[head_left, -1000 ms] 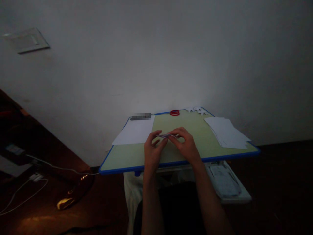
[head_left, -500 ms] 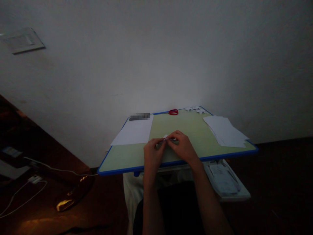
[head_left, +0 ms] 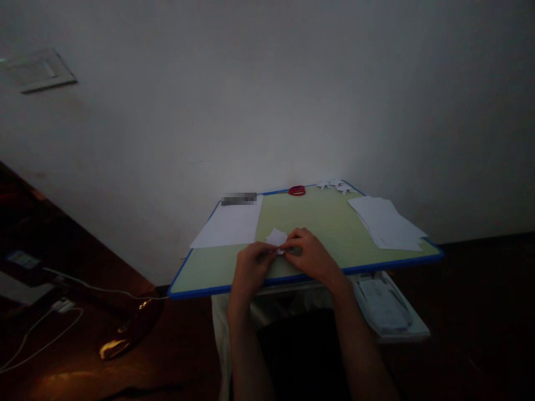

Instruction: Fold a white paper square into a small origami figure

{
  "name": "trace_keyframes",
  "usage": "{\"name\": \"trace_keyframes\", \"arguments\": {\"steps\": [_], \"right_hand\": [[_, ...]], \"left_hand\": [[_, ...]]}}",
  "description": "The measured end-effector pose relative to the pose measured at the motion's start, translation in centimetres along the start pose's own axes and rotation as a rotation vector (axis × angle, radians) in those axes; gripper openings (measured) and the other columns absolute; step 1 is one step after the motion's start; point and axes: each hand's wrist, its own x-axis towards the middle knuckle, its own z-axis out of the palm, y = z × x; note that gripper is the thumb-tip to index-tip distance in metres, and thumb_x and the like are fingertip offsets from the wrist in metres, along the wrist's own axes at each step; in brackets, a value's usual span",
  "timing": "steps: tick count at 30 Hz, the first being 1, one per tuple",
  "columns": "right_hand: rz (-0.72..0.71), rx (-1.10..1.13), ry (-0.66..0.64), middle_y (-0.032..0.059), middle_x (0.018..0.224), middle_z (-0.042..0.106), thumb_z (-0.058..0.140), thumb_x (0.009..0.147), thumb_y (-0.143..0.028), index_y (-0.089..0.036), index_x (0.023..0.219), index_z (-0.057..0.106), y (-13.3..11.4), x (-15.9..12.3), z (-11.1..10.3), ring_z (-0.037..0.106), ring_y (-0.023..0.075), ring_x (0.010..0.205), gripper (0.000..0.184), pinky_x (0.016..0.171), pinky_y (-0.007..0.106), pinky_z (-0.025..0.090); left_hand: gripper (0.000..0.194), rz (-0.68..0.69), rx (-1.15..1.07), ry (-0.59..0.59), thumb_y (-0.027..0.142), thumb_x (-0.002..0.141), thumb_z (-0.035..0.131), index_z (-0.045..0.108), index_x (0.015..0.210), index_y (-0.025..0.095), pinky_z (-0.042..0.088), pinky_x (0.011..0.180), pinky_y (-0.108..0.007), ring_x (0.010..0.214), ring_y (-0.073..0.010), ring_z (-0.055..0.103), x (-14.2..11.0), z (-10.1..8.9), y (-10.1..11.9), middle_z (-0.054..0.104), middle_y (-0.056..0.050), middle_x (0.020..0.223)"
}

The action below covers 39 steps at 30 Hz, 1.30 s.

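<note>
Between my fingertips is a small white piece of paper, its far part with pointed corners tilted up toward me. My left hand pinches its near edge from the left. From the right, my right hand pinches the same edge, the two sets of fingertips nearly touching. Both hands are just over the near part of the pale green table. Its lower edge and any folds are hidden behind my fingers.
Red-handled scissors lie at the table's back edge. Several white paper cutouts are heaped at the back right. White sheets overlap on the right. A pixelated dark object rests on a white sheet at left. An open drawer juts out below.
Both hands have come lower and closer to me, the left also outward. The paper, seen nearly edge-on before, now shows its white face beyond my fingertips.
</note>
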Motion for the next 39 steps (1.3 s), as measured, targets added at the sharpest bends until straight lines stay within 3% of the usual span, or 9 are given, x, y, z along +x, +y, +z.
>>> {"name": "trace_keyframes", "arguments": {"steps": [9,17,22,30,35,39], "right_hand": [[0.051,0.035,-0.061,0.0059,0.097,0.073,0.074,0.084,-0.013,-0.024,0.095,0.082,0.1,-0.1,0.0,0.068,0.0232,0.094,0.018,0.089,0.038,0.052],[0.026,-0.028,-0.098,0.0071,0.097,0.074,0.076,0.090,-0.029,-0.025,0.096,0.082,-0.1,0.0,0.1,0.067,0.0251,0.097,0.009,0.091,0.039,0.051],[0.028,-0.043,-0.120,0.0069,0.096,0.074,0.070,0.095,-0.024,-0.023,0.096,0.080,0.0,0.1,0.2,0.067,0.0237,0.095,0.010,0.089,0.037,0.049],[0.083,-0.112,-0.173,0.0083,0.097,0.073,0.063,0.098,-0.021,-0.018,0.099,0.080,0.3,0.5,0.4,0.066,0.0222,0.094,0.017,0.087,0.034,0.047],[0.122,0.022,-0.115,0.0093,0.104,0.076,0.062,0.095,-0.013,-0.017,0.108,0.077,0.0,0.6,0.3,0.069,0.0215,0.098,0.020,0.092,0.033,0.049],[0.156,0.056,-0.089,0.0079,0.103,0.077,0.063,0.093,-0.013,-0.019,0.104,0.075,0.1,0.6,0.6,0.071,0.0210,0.094,0.018,0.089,0.032,0.050]], "left_hand": [[0.017,0.019,0.042,-0.038,0.019,0.076,0.076,0.083,0.088,0.028,0.054,0.089,-0.042,0.090,-0.0269,0.073,-0.1,-0.1,-0.5,0.080,-0.007,0.093],[0.009,0.011,0.116,-0.024,0.018,0.077,0.076,0.082,0.079,0.025,0.053,0.088,-0.042,0.088,-0.0257,0.072,0.2,0.2,-0.6,0.078,-0.008,0.091],[0.006,-0.014,0.213,0.045,0.020,0.077,0.076,0.081,0.074,0.023,0.053,0.081,-0.038,0.085,-0.0244,0.068,0.2,0.6,-0.5,0.071,-0.008,0.086],[0.014,-0.077,0.303,-0.009,0.025,0.086,0.070,0.077,0.078,0.017,0.047,0.072,-0.030,0.071,-0.0176,0.064,0.1,0.6,0.8,0.070,-0.005,0.078],[0.015,-0.102,0.345,0.022,0.022,0.087,0.069,0.076,0.076,0.015,0.044,0.068,-0.028,0.070,-0.0163,0.062,0.3,1.0,0.6,0.068,-0.005,0.075],[0.017,-0.129,0.367,0.069,0.021,0.086,0.070,0.073,0.070,0.015,0.042,0.068,-0.028,0.068,-0.0162,0.062,0.5,1.6,0.5,0.065,-0.004,0.072]]}}
